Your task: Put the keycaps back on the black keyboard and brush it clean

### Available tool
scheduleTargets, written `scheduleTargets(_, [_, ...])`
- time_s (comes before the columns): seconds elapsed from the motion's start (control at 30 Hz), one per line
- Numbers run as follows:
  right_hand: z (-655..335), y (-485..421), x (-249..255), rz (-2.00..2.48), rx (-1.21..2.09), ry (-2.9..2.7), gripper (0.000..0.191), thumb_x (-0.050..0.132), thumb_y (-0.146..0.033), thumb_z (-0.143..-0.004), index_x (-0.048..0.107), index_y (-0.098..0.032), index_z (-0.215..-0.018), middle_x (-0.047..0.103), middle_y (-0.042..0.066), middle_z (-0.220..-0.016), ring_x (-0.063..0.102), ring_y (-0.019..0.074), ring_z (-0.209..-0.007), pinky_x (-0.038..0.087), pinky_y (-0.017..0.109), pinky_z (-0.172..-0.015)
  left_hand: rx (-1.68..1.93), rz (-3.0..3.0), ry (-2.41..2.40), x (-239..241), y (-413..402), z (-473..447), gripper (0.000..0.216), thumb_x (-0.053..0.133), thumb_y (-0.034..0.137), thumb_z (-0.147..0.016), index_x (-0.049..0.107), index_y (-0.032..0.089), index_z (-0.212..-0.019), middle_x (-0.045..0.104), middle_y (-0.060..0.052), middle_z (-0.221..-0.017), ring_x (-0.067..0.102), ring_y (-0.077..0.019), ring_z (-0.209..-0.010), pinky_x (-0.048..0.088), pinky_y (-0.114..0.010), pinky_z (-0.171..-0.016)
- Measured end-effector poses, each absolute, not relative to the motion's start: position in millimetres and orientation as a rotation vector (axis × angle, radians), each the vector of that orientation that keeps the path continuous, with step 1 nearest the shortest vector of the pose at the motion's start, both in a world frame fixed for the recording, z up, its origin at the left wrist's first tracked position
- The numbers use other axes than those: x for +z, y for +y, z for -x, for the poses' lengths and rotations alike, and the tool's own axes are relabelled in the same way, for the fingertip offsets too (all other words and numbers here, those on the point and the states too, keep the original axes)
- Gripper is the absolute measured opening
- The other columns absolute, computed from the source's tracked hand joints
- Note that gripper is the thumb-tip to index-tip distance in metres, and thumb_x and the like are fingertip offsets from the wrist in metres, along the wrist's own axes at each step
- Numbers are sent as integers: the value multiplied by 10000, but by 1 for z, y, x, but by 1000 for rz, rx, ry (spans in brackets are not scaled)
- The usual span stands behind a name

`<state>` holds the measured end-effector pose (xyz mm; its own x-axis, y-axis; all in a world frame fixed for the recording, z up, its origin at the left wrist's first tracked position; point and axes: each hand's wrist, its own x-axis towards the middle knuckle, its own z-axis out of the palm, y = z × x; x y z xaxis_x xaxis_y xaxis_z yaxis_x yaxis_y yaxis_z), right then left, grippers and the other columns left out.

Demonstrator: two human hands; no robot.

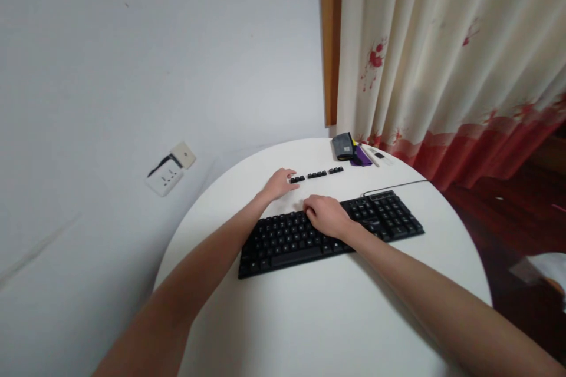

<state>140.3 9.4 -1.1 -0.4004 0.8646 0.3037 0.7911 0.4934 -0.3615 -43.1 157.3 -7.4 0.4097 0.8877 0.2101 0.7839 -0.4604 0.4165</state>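
Note:
A black keyboard (285, 241) lies slightly slanted on the white round table (309, 318). Behind it, loose black keycaps sit in a row of three groups: a left group (298, 179), a middle group (317, 174) and a right group (336, 170). My left hand (279, 185) is at the left group, thumb and forefinger apart on either side of its end. Over the keyboard's back rows rests my right hand (327, 215), its fingers curled in. Whatever those fingers pinch, if anything, is hidden.
At the table's back edge are a grey pouch (343, 146), a purple cloth-like piece (361, 156) and a thin pale stick (371, 156). The keyboard's cable (393, 185) runs off to the right. A wall with a socket (164, 177) borders the left; a curtain (424, 70) hangs behind.

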Motion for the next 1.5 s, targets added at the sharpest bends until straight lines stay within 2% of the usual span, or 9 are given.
scheduleTargets(0.13, [-141,9,-1,1357,238,-2297,205,458,-161,-891,654,-213,-864,689,52,-906,625,199,-827,403,293,-715,597,-2401,1471,-6,159,39,178,686,260,-785,738,171,-929,723,-82,-945,652,-223,-904,495,-356,-859])
scheduleTargets(0.23, [-141,11,-3,1350,266,-2277,210,459,-158,-891,658,-217,-857,686,51,-901,620,198,-828,405,296,-723,580,-2390,1474,-1,154,46,106,677,244,-790,745,178,-836,738,-73,-879,660,-215,-850,501,-337,-802])
scheduleTargets(0.4, [-142,16,-8,1347,339,-2097,213,478,-147,-894,636,-214,-1019,670,49,-995,609,188,-896,412,295,-781,634,-2466,1352,14,118,56,160,688,286,-791,746,188,-904,727,-63,-905,651,-197,-811,500,-315,-768])
scheduleTargets(0.53, [-142,17,-10,1288,365,-1986,218,534,-272,-925,556,-217,-1135,626,52,-1069,586,166,-814,424,295,-743,689,-2536,1170,26,74,50,185,675,318,-832,739,198,-957,704,-49,-924,635,-178,-802,488,-309,-785])
scheduleTargets(0.77, [-144,19,-12,975,434,-1912,55,574,-222,-919,593,-196,-963,579,31,-941,555,136,-780,446,263,-748,829,-2384,1099,23,43,41,155,663,289,-857,736,191,-952,701,-49,-925,633,-171,-840,489,-284,-762])
scheduleTargets(0.97, [-145,25,-18,906,479,-1910,48,659,-173,-853,628,-189,-887,576,14,-836,547,138,-736,448,271,-702,857,-2135,1187,11,40,46,201,716,276,-800,749,175,-971,742,-49,-905,655,-175,-805,510,-284,-759])
scheduleTargets(1.07, [-145,28,-19,956,499,-1858,60,648,-146,-846,645,-189,-888,599,19,-851,563,138,-731,460,275,-687,891,-2063,1298,11,37,50,223,769,282,-737,757,165,-926,753,-40,-840,655,-177,-745,514,-291,-741])
scheduleTargets(1.2, [-146,30,-19,1067,487,-1763,116,618,-154,-863,693,-191,-944,623,37,-888,585,140,-734,479,283,-681,864,-2089,1268,14,32,53,124,744,290,-761,770,194,-834,766,-22,-831,674,-182,-761,511,-294,-757])
scheduleTargets(1.5, [-147,29,-18,1133,489,-1785,124,621,-192,-863,725,-182,-930,643,50,-882,604,147,-725,499,307,-702,836,-2177,1220,4,33,51,173,793,282,-732,777,213,-890,771,-23,-876,681,-179,-780,519,-305,-776])
